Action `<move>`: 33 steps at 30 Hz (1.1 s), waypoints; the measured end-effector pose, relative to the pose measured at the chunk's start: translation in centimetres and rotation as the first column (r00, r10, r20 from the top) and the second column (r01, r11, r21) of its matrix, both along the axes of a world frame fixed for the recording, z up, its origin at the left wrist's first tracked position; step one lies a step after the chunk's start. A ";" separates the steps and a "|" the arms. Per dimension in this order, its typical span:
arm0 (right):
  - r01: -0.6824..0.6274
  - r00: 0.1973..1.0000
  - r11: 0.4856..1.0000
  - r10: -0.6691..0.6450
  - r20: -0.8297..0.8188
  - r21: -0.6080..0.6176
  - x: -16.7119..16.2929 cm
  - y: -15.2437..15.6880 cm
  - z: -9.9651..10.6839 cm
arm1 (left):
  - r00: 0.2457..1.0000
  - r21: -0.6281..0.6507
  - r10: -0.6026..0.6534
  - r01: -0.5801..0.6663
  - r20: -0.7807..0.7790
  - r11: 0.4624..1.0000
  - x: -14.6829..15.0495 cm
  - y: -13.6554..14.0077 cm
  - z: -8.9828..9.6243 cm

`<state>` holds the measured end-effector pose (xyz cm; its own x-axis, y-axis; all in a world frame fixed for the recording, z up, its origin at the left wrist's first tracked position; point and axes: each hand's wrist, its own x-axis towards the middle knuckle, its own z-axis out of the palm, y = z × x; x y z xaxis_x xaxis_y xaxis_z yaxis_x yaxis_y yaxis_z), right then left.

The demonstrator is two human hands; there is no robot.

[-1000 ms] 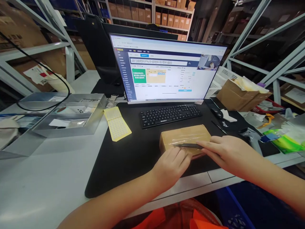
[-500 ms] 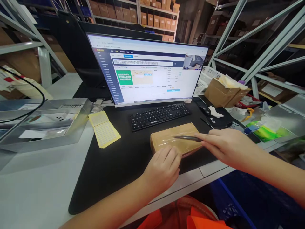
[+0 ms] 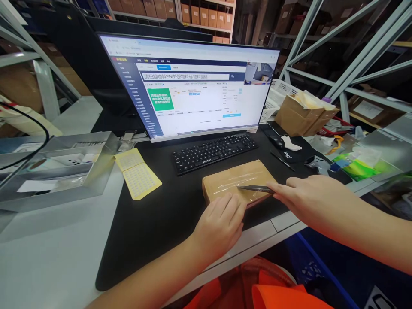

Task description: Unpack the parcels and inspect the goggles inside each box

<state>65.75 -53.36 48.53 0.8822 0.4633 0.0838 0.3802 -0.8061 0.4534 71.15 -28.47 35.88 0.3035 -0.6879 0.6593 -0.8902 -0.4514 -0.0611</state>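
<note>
On black desk mat point(image 3: 128, 240), just in front of keyboard point(image 3: 215, 153), find cardboard box point(image 3: 236, 177). Note left hand point(image 3: 220, 227) at box's near edge, fingers together; cannot tell pinch from press. Note right hand point(image 3: 302, 195) with fingers clamped on dark knife-like tool point(image 3: 258, 189), tip over clear tape point(image 3: 251, 179). Judge step as working tool at tape; for next move, need steady box, shallow angle, left fingertips outside tool's path.

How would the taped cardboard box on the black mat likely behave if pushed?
The cardboard box would probably keep its shape, as its edges look fairly straight. It seems unlikely to roll or tip, being low, flat-sided and broad-based. The shiny tape on top may feel slick; its weight can't be judged.
</note>
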 end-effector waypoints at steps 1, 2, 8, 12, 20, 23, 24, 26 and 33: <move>0.007 1.000 1.000 -0.007 0.002 -0.006 -0.1 -0.2 -0.1 | 1.000 0.001 0.001 -0.001 0.000 1.000 0.0 0.0 0.0; 0.016 1.000 1.000 -0.016 0.005 -0.010 -0.3 -0.5 -0.3 | 1.000 0.004 0.002 -0.002 -0.001 1.000 0.0 0.1 0.0; 0.218 0.974 0.975 -0.220 0.046 0.051 -1.3 -6.3 -0.9 | 1.000 0.021 -0.008 0.008 0.005 1.000 0.2 0.3 -0.1; 0.594 0.800 0.784 -0.600 -0.023 0.179 -0.9 -14.2 -2.3 | 1.000 0.021 -0.015 0.016 -0.012 1.000 -0.1 0.6 0.3; 0.515 0.855 0.515 -0.366 -0.368 0.685 4.3 -14.1 -12.7 | 0.938 0.345 0.161 -0.048 -0.307 0.937 5.8 -3.6 8.2; 0.384 0.923 0.283 -0.154 -0.353 0.879 5.9 -10.2 -14.0 | 0.866 0.592 0.265 0.044 -0.424 0.805 9.8 -6.5 11.1; 0.360 0.933 0.176 -0.081 -0.352 0.916 6.1 -9.0 -14.0 | 0.844 0.646 0.292 0.082 -0.450 0.759 10.8 -7.4 11.7; 0.371 0.927 0.003 0.061 -0.371 0.928 6.3 -7.0 -13.9 | 0.834 0.718 0.324 0.119 -0.447 0.685 11.9 -8.7 12.5; 0.414 0.904 -0.255 0.227 -0.362 0.874 5.6 -3.7 -14.3 | 0.896 0.801 0.300 0.096 -0.328 0.591 10.8 -10.7 13.4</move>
